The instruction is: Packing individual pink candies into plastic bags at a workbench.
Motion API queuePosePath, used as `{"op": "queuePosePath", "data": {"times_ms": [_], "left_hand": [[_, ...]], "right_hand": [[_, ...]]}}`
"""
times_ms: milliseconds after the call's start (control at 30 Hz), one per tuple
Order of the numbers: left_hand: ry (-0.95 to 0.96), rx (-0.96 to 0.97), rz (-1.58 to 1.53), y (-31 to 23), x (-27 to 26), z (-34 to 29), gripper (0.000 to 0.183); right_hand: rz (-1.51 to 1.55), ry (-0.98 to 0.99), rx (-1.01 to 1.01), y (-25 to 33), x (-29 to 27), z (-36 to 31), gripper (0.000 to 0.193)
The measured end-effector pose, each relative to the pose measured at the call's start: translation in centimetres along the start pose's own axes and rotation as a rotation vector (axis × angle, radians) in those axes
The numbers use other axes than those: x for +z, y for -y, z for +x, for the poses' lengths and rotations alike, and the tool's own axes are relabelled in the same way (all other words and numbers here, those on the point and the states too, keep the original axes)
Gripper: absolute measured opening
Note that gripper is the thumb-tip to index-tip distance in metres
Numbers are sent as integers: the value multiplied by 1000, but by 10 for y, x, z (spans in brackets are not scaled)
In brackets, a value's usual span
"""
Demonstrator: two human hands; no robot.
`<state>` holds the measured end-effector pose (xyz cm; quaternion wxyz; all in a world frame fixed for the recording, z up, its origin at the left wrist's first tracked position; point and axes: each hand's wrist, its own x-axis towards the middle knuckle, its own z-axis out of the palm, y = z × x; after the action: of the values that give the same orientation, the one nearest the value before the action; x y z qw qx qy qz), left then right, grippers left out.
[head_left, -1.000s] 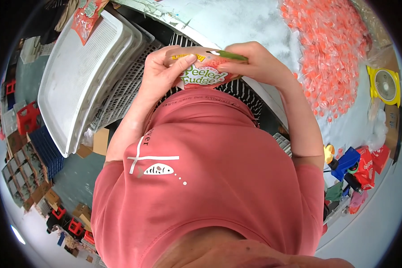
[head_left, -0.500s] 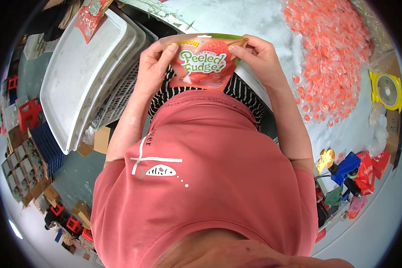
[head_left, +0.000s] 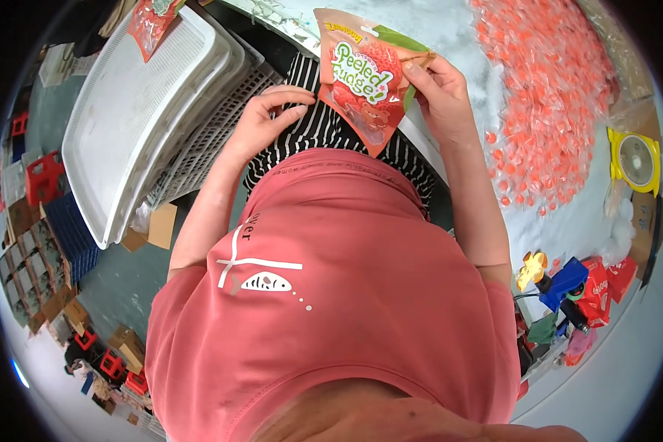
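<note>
While our right hand [head_left: 438, 92] pinches the red pouch [head_left: 365, 81], left hand [head_left: 269, 118] rests loose beside it; pouch looks filled, candy pile [head_left: 560, 88] right of it remains.

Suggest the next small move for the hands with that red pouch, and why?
Probably bring the left hand back onto the red pouch. Only the right hand pinches it, at its right edge, so it hangs tilted above the lap; the left hand lies open just beside its lower left edge. A second grip would likely steady it.
</note>
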<state>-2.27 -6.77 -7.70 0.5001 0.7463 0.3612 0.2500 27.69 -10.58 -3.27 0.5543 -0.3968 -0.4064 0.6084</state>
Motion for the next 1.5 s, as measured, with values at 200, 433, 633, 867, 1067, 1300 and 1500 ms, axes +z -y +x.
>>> {"op": "queuePosePath", "data": {"times_ms": [200,433,633,867,1067,1300,1500], "left_hand": [[-309,-93,-126,5,21,18,37],[-155,-265,-688,11,24,28,14],[-187,-289,-762,21,8,19,10],[-207,-318,-591,-3,6,19,12],[-265,-246,-600,1,10,18,15],[-255,-370,-779,21,4,9,15],[-189,-515,-1219,20,28,-8,42]], "right_hand": [[68,3,28,4,1,-2,27],[150,-14,4,0,-9,-3,23],[26,-345,-13,-30,-26,-5,19],[110,-276,86,-21,-22,-13,26],[-153,-235,47,-17,-31,-17,28],[-73,-291,11,-31,-16,-9,23],[22,-283,-99,-18,-4,-2,20]]}}
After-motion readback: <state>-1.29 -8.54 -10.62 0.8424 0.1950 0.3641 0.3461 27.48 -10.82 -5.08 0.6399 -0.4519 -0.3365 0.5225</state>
